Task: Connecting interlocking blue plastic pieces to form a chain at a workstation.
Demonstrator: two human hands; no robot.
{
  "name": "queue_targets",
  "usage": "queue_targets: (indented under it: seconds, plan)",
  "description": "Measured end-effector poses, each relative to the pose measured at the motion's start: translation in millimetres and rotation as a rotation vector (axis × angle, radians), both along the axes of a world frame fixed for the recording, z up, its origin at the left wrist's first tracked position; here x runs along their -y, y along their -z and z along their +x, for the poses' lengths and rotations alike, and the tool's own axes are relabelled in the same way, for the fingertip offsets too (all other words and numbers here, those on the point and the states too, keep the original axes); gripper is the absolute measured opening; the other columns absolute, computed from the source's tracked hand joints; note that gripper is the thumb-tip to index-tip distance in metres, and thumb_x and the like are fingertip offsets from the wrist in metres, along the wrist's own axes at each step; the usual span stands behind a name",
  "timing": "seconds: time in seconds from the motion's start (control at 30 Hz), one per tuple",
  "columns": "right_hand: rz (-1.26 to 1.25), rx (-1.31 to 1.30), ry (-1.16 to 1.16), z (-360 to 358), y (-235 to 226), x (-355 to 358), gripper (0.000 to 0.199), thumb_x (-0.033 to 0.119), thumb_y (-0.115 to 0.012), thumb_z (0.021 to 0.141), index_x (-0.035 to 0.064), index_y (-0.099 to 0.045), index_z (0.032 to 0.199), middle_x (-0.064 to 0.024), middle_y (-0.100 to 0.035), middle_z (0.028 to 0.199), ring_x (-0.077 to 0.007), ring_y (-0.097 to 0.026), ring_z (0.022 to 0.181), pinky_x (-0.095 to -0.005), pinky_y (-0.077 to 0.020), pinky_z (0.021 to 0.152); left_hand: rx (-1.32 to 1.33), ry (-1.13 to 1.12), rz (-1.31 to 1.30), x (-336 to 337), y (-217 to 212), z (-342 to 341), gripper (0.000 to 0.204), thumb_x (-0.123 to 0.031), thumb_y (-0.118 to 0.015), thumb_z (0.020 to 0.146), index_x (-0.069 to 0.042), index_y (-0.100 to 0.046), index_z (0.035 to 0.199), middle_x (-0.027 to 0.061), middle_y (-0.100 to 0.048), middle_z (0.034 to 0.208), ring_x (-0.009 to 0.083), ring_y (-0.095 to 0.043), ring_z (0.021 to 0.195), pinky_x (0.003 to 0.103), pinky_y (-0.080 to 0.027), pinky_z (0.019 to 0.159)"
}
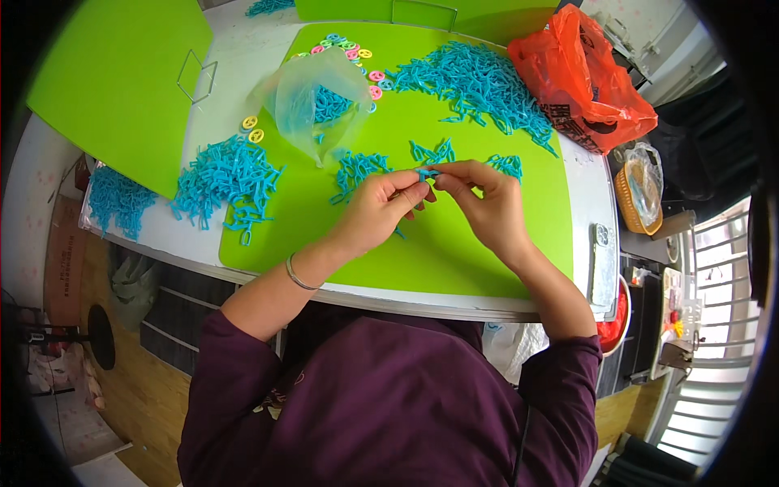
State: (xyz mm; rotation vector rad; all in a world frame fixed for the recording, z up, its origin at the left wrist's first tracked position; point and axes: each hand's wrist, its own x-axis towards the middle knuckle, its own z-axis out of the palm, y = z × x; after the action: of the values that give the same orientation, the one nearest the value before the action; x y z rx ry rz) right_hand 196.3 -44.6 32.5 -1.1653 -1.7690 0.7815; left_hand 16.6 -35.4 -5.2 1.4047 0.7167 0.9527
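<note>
Above the green mat (pixel 487 268), my left hand (pixel 379 207) and my right hand (pixel 487 203) meet, fingertips pinched on a small blue plastic piece (pixel 428 174). Its exact shape is mostly hidden by the fingers. Just beyond the hands lie small clusters of similar blue pieces (pixel 434 152), with another cluster (pixel 357 172) beside my left hand and one (pixel 507 165) beyond my right wrist. Farther off, a translucent plastic bag (pixel 304 105) holds more blue pieces.
A large blue heap (pixel 479 85) covers the far right of the mat; another pile (pixel 227 178) sits at left. Small coloured rings (pixel 352 54) lie behind the bag. A red plastic bag (pixel 588 81) stands at the far right, a phone-like object (pixel 602 268) at the right edge.
</note>
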Motion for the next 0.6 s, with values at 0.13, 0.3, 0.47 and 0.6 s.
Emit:
queue_targets:
  seconds: [0.13,0.3,0.47,0.6]
  plan:
    - [-0.248,-0.381,-0.081,-7,-6,-1,0.015,0.008,-0.062,0.084,-0.0019,-0.061,0.096,-0.0045,-0.067,0.085,-0.0094,-0.061,0.078,-0.0240,-0.0489,0.069,-0.028,-0.182,0.140,5,-16,0,0.021,-0.021,-0.054,0.091,-0.002,-0.064,0.093,0.0004,-0.063,0.087,0.0055,-0.050,0.067,0.020,-0.042,0.057]
    - [-0.049,0.067,-0.004,-5,3,-26,0.020,0.015,-0.065,0.083,-0.0005,-0.061,0.094,-0.0085,-0.066,0.085,-0.0129,-0.063,0.075,-0.0273,-0.0495,0.068,0.274,-0.360,0.000,-17,-43,-26,0.021,-0.022,-0.060,0.088,-0.002,-0.062,0.091,0.0027,-0.064,0.086,0.0088,-0.059,0.070,0.021,-0.047,0.058]
    - [0.323,0.398,-0.083,-11,30,-49,0.013,0.010,-0.066,0.077,0.0038,-0.066,0.089,-0.0110,-0.063,0.081,-0.0249,-0.061,0.069,-0.0314,-0.0495,0.065,0.328,-0.436,-0.068,-29,-51,-52,0.017,-0.019,-0.065,0.084,-0.003,-0.061,0.087,0.0055,-0.064,0.081,0.0144,-0.065,0.075,0.024,-0.053,0.062]
    - [0.306,0.447,-0.109,-30,34,-57,0.017,0.013,-0.068,0.074,0.0058,-0.066,0.089,-0.0108,-0.062,0.080,-0.0270,-0.060,0.076,-0.0358,-0.0491,0.068,0.218,-0.442,-0.004,-29,-46,-51,0.017,-0.015,-0.068,0.081,-0.001,-0.059,0.088,0.0059,-0.063,0.078,0.0132,-0.064,0.069,0.022,-0.052,0.058]
